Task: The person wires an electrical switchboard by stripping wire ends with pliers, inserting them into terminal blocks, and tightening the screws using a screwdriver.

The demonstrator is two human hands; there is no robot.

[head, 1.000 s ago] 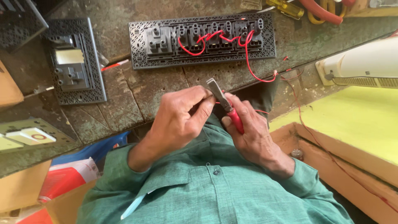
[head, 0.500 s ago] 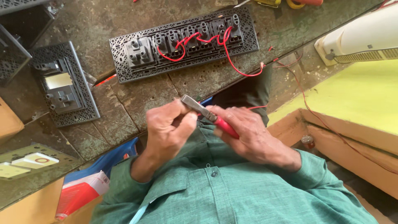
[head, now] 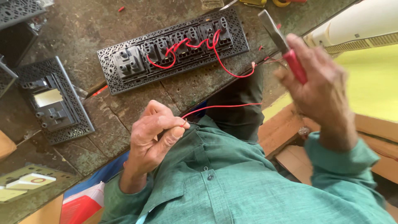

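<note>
My left hand [head: 154, 137] pinches the bare end of a thin red wire [head: 224, 105] close to my chest. That wire runs right and up toward a long black switch plate [head: 174, 49] lying face down on the worn bench, with red wire looped between its switches. My right hand [head: 319, 87] is raised at the right and grips red-handled pliers [head: 282, 45], jaws pointing up and left, apart from the wire.
A second black switch plate [head: 54, 103] lies at the left, a dark frame [head: 16, 12] at the top left corner. A white and red switch piece [head: 25, 182] sits low left. A white appliance [head: 356, 29] and a yellow surface [head: 373, 79] are at the right.
My hands have separated: the right hand lifted the pliers up and to the right, away from the left hand. The left hand now holds the red wire end alone.
</note>
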